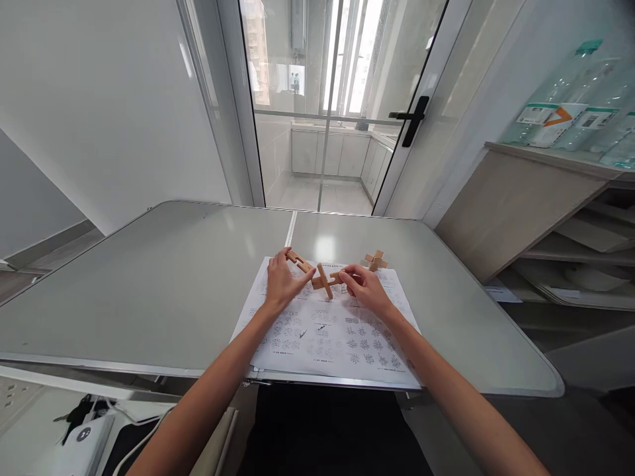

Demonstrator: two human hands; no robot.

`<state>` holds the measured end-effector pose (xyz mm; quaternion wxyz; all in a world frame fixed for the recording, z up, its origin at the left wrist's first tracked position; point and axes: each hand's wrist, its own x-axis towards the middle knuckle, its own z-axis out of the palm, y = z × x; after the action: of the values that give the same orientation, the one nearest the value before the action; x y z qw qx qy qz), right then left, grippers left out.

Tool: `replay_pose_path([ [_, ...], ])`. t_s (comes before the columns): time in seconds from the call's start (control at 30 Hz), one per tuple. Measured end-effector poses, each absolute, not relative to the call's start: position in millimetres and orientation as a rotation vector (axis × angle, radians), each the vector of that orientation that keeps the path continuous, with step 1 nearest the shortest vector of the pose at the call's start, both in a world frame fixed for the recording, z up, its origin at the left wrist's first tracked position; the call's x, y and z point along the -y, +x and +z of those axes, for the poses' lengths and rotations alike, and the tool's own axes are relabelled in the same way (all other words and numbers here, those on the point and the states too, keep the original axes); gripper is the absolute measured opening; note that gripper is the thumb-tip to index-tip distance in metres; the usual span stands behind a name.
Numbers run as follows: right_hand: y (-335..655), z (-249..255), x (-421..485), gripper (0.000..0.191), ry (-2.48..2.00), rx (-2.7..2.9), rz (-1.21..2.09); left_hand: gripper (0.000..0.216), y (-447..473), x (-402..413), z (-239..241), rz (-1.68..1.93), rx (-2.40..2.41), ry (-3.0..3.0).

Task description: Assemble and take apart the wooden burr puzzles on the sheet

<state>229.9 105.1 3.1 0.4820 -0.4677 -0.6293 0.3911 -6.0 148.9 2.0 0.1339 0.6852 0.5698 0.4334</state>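
A partly joined wooden puzzle [322, 279] of notched bars lies across a printed sheet [327, 337] on the grey table [163, 284]. My left hand [281, 281] pinches the puzzle's left bar between thumb and fingers. My right hand [364, 287] grips the bar at its right end, fingers curled. A second small wooden cross piece [376, 260] sits on the paper just beyond my right hand, untouched.
A wooden shelf unit [536, 218] with plastic bottles [570, 112] on top stands to the right of the table. A glass door with a black handle [411, 119] is behind the table. White devices and cables [84, 433] lie below the table's near-left edge.
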Motion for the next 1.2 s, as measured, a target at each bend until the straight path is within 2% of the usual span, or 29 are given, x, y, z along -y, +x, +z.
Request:
replay_pose_path([
  [0.43, 230.5, 9.7, -104.0, 0.051, -1.153, 1.364, 1.026, 0.083, -10.6, -152.5, -7.9, 1.056, -1.752, 2.112],
  [0.93, 235.5, 3.7, -109.6, 0.043, -1.151, 1.229, 1.077, 0.078, -11.6, -153.5, -11.3, 0.958, -1.735, 2.140],
  [1.2, 235.5, 4.6, -108.7, 0.041, -1.166, 1.247, 1.084, 0.082, -7.1, -144.6, -1.5, 1.025, -1.437, 2.298],
])
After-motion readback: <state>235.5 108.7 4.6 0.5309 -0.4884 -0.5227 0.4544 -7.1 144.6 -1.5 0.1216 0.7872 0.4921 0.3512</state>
